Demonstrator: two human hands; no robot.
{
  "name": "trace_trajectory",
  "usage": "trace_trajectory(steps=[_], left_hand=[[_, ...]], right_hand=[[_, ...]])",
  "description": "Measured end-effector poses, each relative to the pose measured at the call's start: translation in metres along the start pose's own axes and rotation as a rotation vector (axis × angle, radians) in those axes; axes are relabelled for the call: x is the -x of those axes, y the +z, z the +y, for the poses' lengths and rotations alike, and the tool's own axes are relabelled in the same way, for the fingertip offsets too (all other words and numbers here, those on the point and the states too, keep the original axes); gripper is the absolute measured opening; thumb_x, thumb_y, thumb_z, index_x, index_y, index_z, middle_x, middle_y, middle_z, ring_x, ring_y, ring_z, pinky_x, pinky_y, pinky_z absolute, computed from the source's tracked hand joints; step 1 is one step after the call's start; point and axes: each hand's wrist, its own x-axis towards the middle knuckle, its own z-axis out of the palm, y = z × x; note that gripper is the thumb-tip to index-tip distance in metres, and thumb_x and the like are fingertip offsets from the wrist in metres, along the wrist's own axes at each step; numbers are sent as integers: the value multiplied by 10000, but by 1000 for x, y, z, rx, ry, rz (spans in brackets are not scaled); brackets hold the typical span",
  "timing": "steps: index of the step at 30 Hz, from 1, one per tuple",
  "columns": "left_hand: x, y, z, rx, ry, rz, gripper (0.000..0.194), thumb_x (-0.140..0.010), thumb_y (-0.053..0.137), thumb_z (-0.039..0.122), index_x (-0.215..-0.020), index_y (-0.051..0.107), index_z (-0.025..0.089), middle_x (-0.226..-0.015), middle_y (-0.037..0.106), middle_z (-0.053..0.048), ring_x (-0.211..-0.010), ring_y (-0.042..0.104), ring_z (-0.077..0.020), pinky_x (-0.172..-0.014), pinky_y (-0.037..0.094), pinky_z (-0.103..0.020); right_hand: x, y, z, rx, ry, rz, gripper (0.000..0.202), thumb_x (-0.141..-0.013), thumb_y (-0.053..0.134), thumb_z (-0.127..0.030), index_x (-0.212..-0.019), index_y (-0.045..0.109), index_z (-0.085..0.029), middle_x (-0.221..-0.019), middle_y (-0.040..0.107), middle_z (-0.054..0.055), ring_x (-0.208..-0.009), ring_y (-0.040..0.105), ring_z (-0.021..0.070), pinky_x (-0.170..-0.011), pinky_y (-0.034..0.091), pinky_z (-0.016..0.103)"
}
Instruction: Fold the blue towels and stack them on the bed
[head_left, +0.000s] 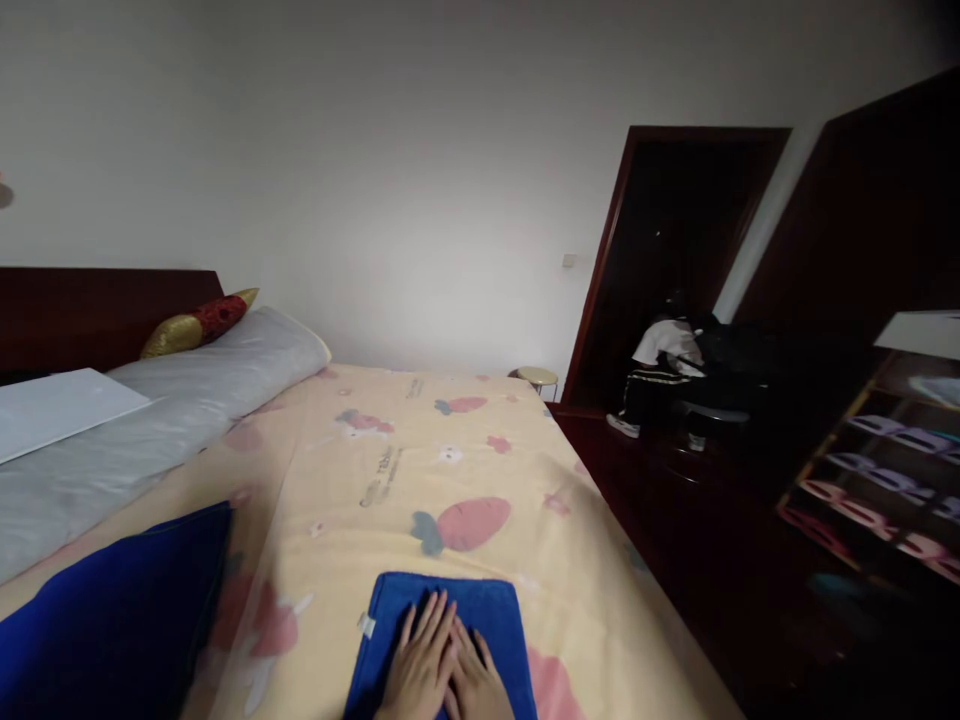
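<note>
A folded blue towel [491, 605] with a small white tag on its left edge lies on the bed, at the bottom middle of the head view. Both hands rest flat on top of it, side by side and touching. The fingers of my left hand [421, 660] are stretched out, pointing away from me. My right hand [476, 675] also lies flat, its fingertips leaning in against the left hand. Neither hand grips anything. Another blue cloth [124, 610] is spread on the bed at the left.
The bed has a cream sheet [450, 470] printed with carrots. A grey pillow [225, 370], a white board [67, 405] and a red-gold cushion [202, 325] lie by the headboard. On the right are a stool [538, 376], a seated person [667, 350] and a slipper rack [885, 450].
</note>
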Motion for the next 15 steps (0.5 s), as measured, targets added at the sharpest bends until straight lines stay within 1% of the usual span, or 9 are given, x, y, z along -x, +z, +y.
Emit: trace_trajectory(steps=[1, 2, 5, 7, 9, 11, 12, 13, 15], left_hand=[[-2, -4, -14, -32, -59, -20, 535, -976, 267, 356, -1477, 82, 370, -1575, 220, 27, -1455, 252, -206, -1183, 293, -502], [-1, -7, -29, -71, -140, -29, 527, -975, 272, 397, -1477, 113, 373, -1577, 225, 22, -1458, 247, -217, -1179, 280, -527], [7, -16, -67, -199, -397, 3, 538, -967, 269, 473, -1481, 180, 340, -1588, 210, -3, -1469, 220, -228, -1187, 194, -564], [10, -24, -76, -257, -466, 12, 547, -963, 275, 484, -1480, 222, 314, -1586, 224, -13, -1472, 214, -228, -1196, 119, -573], [13, -32, -71, -302, -471, 45, 547, -957, 303, 455, -1476, 262, 288, -1582, 242, -21, -1475, 203, -245, -1194, 66, -591], [24, -33, -56, -333, -415, 144, 556, -953, 322, 404, -1486, 246, 266, -1588, 235, -27, -1481, 180, -265, -1191, 61, -603], [35, -29, -47, -332, -330, 187, 565, -952, 327, 380, -1495, 217, 268, -1589, 237, -23, -1479, 191, -261, -1197, 97, -583], [50, -22, -38, -316, -196, 205, 574, -951, 335, 366, -1501, 188, 288, -1585, 261, -9, -1469, 230, -245, -1199, 160, -540], [89, 2, -21, -250, 121, 153, 571, -946, 361, 353, -1489, 186, 382, -1532, 386, 54, -1403, 377, -189, -1140, 341, -411]], right_hand=[[-1, -8, 13, 1, 55, -32, 595, -925, 476, -448, -1465, 249, -345, -1473, 373, 35, -1330, 434, 250, -1070, 441, 427], [1, -17, 26, 5, 151, -62, 575, -939, 434, -483, -1465, 249, -346, -1495, 344, 36, -1355, 399, 254, -1090, 414, 463], [12, -44, 62, 40, 513, -125, 562, -956, 319, -563, -1463, 271, -324, -1525, 313, 37, -1404, 321, 250, -1133, 326, 537], [20, -57, 74, 73, 635, -139, 612, -944, 309, -601, -1465, 291, -281, -1533, 305, 48, -1421, 291, 249, -1155, 279, 546], [30, -62, 70, 132, 672, -79, 640, -939, 325, -602, -1476, 282, -257, -1540, 298, 57, -1428, 282, 264, -1153, 274, 560], [46, -57, 48, 213, 656, 51, 601, -956, 339, -530, -1489, 265, -261, -1537, 321, 69, -1412, 323, 281, -1113, 338, 560], [58, -51, 33, 244, 584, 116, 560, -963, 348, -476, -1485, 282, -285, -1518, 371, 67, -1382, 383, 280, -1071, 398, 534], [72, -43, 17, 264, 480, 165, 517, -963, 366, -422, -1469, 321, -325, -1483, 438, 57, -1336, 451, 273, -1019, 450, 498], [104, -28, -17, 274, 233, 198, 433, -942, 435, -368, -1372, 459, -419, -1355, 583, 20, -1197, 576, 251, -911, 510, 441]])
